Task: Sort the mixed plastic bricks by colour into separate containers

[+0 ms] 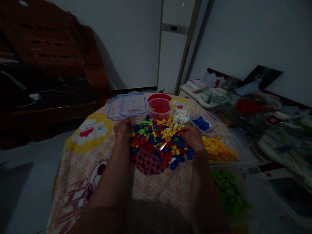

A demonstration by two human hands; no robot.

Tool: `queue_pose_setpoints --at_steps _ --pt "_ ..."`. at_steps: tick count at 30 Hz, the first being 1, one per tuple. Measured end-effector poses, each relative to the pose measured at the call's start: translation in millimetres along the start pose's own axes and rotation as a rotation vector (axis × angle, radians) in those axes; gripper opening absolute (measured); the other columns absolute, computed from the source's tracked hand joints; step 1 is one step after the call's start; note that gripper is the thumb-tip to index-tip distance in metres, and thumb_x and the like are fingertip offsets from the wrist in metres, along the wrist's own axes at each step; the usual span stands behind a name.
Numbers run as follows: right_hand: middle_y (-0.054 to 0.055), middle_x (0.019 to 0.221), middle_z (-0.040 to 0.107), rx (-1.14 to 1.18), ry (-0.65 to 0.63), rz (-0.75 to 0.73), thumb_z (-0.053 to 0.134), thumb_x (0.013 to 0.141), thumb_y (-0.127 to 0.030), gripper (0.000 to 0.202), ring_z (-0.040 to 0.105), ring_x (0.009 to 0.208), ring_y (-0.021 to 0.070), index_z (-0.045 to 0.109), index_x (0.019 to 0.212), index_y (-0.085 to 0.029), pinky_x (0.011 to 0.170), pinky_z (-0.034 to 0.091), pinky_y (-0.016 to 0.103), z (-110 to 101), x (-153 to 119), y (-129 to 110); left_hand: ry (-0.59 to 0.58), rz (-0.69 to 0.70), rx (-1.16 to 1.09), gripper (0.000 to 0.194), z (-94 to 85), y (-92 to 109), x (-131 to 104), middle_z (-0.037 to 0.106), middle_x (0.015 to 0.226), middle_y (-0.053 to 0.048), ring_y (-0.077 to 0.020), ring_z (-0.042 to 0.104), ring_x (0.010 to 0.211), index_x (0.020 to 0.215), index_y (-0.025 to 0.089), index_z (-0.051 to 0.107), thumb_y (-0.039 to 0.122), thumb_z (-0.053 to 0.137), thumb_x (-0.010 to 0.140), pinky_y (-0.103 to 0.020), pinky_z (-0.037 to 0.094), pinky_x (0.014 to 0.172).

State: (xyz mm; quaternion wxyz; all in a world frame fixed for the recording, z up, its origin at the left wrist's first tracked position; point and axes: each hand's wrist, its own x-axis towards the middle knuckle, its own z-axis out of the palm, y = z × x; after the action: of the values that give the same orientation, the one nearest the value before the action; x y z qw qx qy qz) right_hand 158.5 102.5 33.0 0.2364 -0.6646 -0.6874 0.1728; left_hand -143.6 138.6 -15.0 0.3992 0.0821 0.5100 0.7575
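Note:
A mixed heap of toy building bricks [148, 139] in red, blue, yellow and green covers the middle of the cloth. At its left edge is my left hand [123, 128], fingers curled inward; whatever they hold, if anything, is hidden. My right hand [193, 137] reaches in over the heap's right side with thumb and fingers drawn together, close to some yellow bricks; what is between the fingertips is too small to make out. Near the front of the heap a shiny strip [163, 145] with red parts lies among the bricks.
Sorted bricks sit in clear tubs on the right: green bricks [229, 191], yellow bricks [218, 149] and blue bricks [201, 123]. White bricks [181, 116] and a round tub [159, 103] with red bricks stand behind. Blue-rimmed lids [133, 104] lie at the back left.

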Motion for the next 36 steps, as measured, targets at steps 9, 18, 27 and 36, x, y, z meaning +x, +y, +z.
queue_pose_setpoints --at_steps 9,18,27,36 --pt "0.004 0.087 0.079 0.002 -0.156 -0.062 0.072 0.075 -0.015 0.023 0.072 0.08 0.0209 0.083 0.094 -0.023 0.075 0.051 0.028 9 -3 -7 -0.025 0.008 0.003 0.015 -3.8 -4 6 0.062 0.06 -0.001 -0.0089 0.058 0.054 0.069 0.013 0.062 0.0 0.057 0.063 -0.017 0.051 0.054" --pt "0.006 0.096 0.079 -0.142 -0.185 -0.098 0.07 0.079 -0.017 0.016 0.072 0.093 0.019 0.081 0.091 -0.02 0.08 0.048 0.024 17 -3 -16 0.009 -0.002 -0.02 0.016 0.2 -3 3 0.06 0.059 -0.002 -0.0086 0.056 0.051 0.068 0.012 0.06 -0.002 0.053 0.067 -0.017 0.048 0.053" --pt "-0.001 0.058 0.066 0.611 0.111 0.183 0.062 0.079 -0.028 0.014 0.062 0.048 0.0145 0.067 0.082 -0.016 0.045 0.046 0.021 17 5 -8 -0.011 -0.006 -0.014 0.016 -1.4 -1 2 0.061 0.061 -0.002 -0.0088 0.057 0.052 0.068 0.012 0.06 -0.003 0.054 0.067 -0.017 0.049 0.053" --pt "0.003 0.084 0.071 1.186 0.765 0.34 0.062 0.07 -0.02 0.046 0.075 0.079 0.0179 0.061 0.116 -0.012 0.067 0.062 0.026 22 23 20 -0.001 -0.007 -0.014 0.016 1.0 -1 2 0.059 0.057 -0.001 -0.0084 0.056 0.051 0.068 0.012 0.06 -0.003 0.053 0.065 -0.016 0.048 0.052"
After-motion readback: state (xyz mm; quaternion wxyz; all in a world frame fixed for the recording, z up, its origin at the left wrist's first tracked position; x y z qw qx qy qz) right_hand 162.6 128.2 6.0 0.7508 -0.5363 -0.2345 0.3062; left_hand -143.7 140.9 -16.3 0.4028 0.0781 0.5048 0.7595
